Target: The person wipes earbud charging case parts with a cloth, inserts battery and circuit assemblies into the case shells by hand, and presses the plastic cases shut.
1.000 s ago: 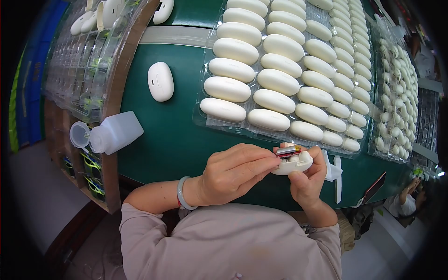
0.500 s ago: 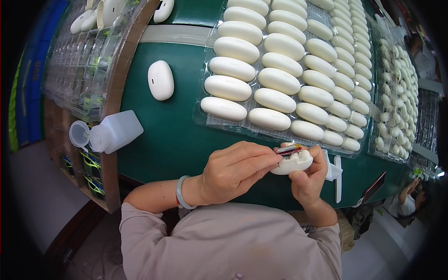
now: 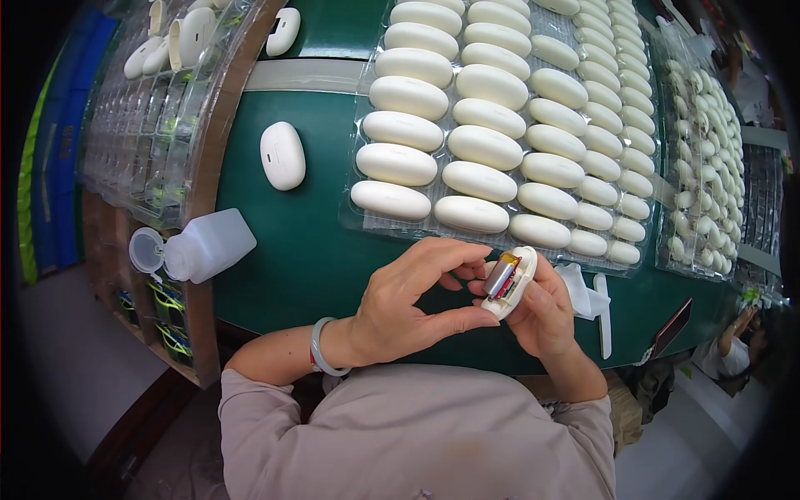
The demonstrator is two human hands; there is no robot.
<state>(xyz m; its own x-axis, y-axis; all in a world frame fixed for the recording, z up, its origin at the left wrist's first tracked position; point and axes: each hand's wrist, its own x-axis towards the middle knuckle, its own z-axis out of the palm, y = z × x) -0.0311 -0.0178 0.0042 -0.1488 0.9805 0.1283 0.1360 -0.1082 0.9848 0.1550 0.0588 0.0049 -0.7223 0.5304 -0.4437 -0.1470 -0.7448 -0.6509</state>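
Observation:
A white case part (image 3: 523,268), tilted on its side, shows a silver battery (image 3: 502,275) with orange tape and red wiring on its inner face. My right hand (image 3: 546,312) holds this part from the right, its fingers wrapped behind it. At the left edge of the part is my left hand (image 3: 417,296), thumb and fingertips around it in a wide curve. The thumb tip touches the lower end of the part. Some fingertips are hidden behind the battery side.
Rows of white cases fill a clear tray (image 3: 354,212) ahead. A single white case (image 3: 283,156) and a translucent bottle (image 3: 212,243) lie to the left. Right of my hands are a white cloth (image 3: 579,287), a white strip (image 3: 602,317) and a phone (image 3: 672,327). Another person sits far right.
The case part has turned from nearly level to steeply tilted, its battery side now facing left. My left hand's thumb and fingers have spread wider apart. The view has shifted slightly.

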